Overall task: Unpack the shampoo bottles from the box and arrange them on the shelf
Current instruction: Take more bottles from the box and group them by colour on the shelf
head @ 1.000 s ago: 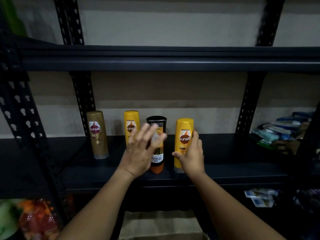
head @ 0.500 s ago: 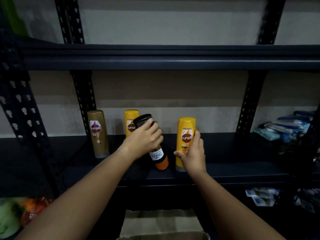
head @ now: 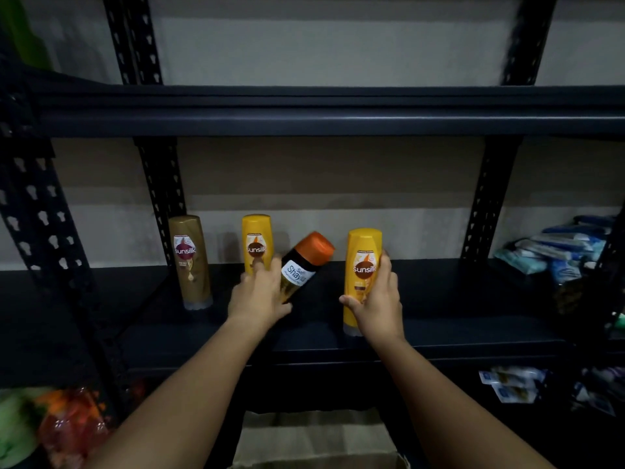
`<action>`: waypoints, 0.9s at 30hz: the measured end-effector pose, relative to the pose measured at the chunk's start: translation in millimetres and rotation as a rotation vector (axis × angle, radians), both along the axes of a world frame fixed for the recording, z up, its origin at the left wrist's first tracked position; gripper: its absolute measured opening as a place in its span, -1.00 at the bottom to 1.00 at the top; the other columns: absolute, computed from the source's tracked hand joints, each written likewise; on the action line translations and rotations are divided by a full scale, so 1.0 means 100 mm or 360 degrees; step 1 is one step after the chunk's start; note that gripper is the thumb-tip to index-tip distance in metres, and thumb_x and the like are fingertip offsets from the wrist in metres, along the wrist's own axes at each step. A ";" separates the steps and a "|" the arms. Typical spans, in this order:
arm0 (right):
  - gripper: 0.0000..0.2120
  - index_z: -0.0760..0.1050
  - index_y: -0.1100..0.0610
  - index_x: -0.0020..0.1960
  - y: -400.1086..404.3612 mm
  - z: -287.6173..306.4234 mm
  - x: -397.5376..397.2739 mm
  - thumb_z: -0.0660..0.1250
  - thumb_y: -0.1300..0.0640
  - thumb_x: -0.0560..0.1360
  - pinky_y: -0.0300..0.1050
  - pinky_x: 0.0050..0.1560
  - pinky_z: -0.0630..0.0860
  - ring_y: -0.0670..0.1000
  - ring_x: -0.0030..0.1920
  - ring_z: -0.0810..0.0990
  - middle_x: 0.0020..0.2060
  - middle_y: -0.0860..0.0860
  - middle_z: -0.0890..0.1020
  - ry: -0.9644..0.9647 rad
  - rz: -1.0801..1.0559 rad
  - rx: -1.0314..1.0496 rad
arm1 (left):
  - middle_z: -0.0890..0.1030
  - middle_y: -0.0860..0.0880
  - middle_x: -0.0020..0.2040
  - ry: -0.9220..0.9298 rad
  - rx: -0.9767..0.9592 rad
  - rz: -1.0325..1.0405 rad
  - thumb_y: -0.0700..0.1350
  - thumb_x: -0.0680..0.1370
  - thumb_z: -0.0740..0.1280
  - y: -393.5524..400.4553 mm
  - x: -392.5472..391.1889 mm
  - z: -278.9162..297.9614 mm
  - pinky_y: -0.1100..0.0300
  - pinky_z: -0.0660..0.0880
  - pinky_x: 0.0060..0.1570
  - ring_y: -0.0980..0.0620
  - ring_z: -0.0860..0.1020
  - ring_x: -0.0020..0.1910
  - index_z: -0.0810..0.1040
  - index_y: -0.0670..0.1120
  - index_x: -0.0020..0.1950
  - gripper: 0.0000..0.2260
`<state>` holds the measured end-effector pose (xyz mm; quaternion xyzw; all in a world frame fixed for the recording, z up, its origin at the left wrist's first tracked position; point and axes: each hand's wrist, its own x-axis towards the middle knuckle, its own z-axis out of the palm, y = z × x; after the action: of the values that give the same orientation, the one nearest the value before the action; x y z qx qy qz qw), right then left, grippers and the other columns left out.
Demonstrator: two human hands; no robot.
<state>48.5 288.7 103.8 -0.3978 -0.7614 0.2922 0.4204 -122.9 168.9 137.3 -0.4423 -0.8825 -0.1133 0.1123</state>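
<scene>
On the dark shelf (head: 456,330) stand a brown Sunsilk bottle (head: 190,262) at the left and a yellow Sunsilk bottle (head: 257,243) behind my left hand. My left hand (head: 258,296) grips a black bottle with an orange end (head: 302,265), tilted so the orange end points up and right. My right hand (head: 377,301) is wrapped around a second yellow Sunsilk bottle (head: 362,279), which stands upright on the shelf. The cardboard box (head: 314,441) sits below the shelf at the bottom edge.
A higher dark shelf (head: 321,110) runs overhead. Perforated black posts (head: 487,201) frame the bay. Blue and white packets (head: 554,248) pile at the right end of the shelf, more packets (head: 507,384) lie below, and colourful bags (head: 54,428) sit at lower left.
My left hand took hold of the black bottle and turned it over, so its orange end went from the bottom to the top. My right hand stayed on the yellow bottle.
</scene>
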 end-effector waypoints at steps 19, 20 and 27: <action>0.16 -0.08 -0.11 0.61 0.11 -0.26 0.04 0.66 0.06 0.31 0.19 0.33 0.48 0.13 0.41 0.42 0.43 0.05 0.39 -0.0024 -0.0002 -0.0236 | 0.44 -0.10 0.35 -0.0686 0.0739 0.0259 0.28 0.30 0.59 0.13 0.21 -0.56 -0.16 0.55 0.10 -0.19 0.50 0.30 0.16 -0.03 0.47 -0.06; 0.13 -0.03 -0.11 0.60 0.11 -0.30 0.05 0.66 0.05 0.30 0.20 0.33 0.48 0.12 0.41 0.42 0.42 0.04 0.41 -0.0052 0.0000 -0.0277 | 0.44 -0.10 0.35 -0.0739 0.0786 0.0236 0.23 0.30 0.62 0.12 0.21 -0.60 -0.17 0.56 0.11 -0.19 0.50 0.30 0.17 -0.02 0.46 -0.07; -0.23 0.27 -0.04 0.37 0.11 -0.36 -0.02 0.65 0.00 0.32 0.11 0.22 0.57 0.06 0.26 0.52 0.26 -0.03 0.51 -0.0174 0.0032 -0.0262 | 0.52 -0.10 0.29 -0.0810 0.0968 0.0176 0.09 0.32 0.64 -0.03 0.12 -0.66 -0.17 0.58 0.11 -0.17 0.54 0.23 0.25 -0.02 0.40 -0.19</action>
<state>47.0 300.1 67.6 -0.4385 -0.7605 0.3359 0.3413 -111.1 166.0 71.6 -0.2984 -0.8309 -0.4692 0.0219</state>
